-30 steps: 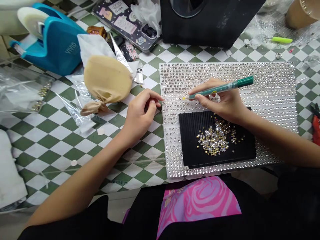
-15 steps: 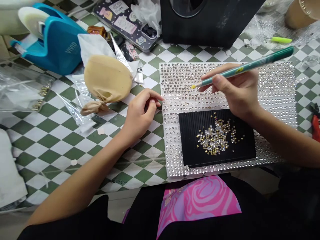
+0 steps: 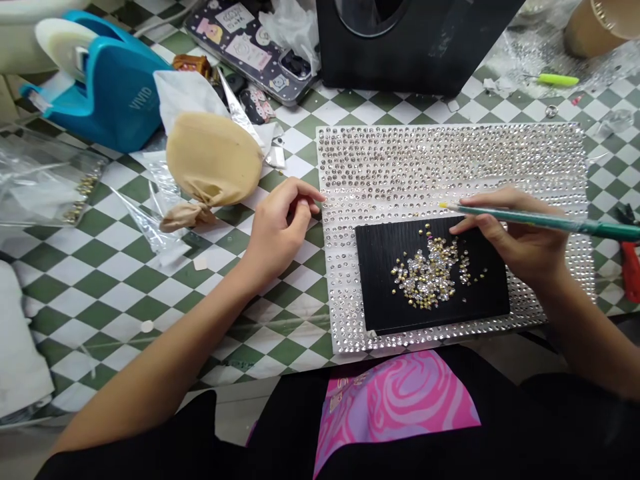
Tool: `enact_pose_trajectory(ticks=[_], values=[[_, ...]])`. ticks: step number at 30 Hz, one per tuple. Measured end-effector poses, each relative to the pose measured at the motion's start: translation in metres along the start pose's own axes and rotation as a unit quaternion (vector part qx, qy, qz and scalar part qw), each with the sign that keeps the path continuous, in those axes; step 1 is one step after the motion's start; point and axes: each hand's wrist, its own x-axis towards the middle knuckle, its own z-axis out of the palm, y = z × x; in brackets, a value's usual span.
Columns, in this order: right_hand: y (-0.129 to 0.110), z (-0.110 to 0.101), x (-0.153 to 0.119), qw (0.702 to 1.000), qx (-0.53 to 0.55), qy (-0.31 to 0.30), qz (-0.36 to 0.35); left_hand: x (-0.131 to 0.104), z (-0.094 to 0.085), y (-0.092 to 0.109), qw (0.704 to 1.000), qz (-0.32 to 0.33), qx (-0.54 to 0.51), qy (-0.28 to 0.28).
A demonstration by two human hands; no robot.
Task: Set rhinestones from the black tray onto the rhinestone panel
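My right hand (image 3: 535,247) grips a slim green pencil (image 3: 595,227) with a pale yellow tip. That tip is over the upper edge of a black ridged tray (image 3: 380,287), pointing left. On the tray lies a loose heap of small clear and gold rhinestones (image 3: 427,277). Beneath it is a white sheet (image 3: 345,250) set with rows of shiny rhinestones, dense at the top and sparser at the left middle. My left hand (image 3: 283,223) rests on the table with its fingers curled in; its index fingertip meets the sheet's left edge. Nothing shows between those fingers.
A beige cloth-wrapped pad (image 3: 215,157), a blue tape dispenser (image 3: 120,93) and plastic bags (image 3: 45,180) lie at the left. Behind the sheet stand a phone (image 3: 250,50) and a black box (image 3: 415,53). A brown cup (image 3: 600,30) is at the back right.
My right hand and the pencil have moved right and toward me, from the sheet's upper rows to the tray's top edge. The pencil lies flatter. My left hand stays put.
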Motion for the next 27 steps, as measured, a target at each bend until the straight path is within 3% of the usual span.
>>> enact_pose_trajectory(ticks=[3,7,15,21,27], values=[[0.003,-0.001,-0.005,0.998,-0.053,0.036,-0.024,0.000,0.000,0.001,1.000,-0.003,-0.003,-0.001],[0.000,0.001,-0.005,0.995,0.037,0.092,-0.016,0.000,0.000,0.001,1.000,-0.003,-0.003,0.000],[-0.005,-0.002,-0.015,0.993,0.036,0.104,-0.034,-0.001,0.000,0.001,1.000,-0.005,0.007,0.000],[0.003,-0.002,-0.021,0.985,0.052,0.160,-0.045,0.000,0.000,0.001,1.000,-0.004,0.005,0.000],[0.003,-0.002,-0.024,0.992,0.040,0.120,-0.026,0.000,0.000,0.001,1.000,-0.001,0.006,0.004]])
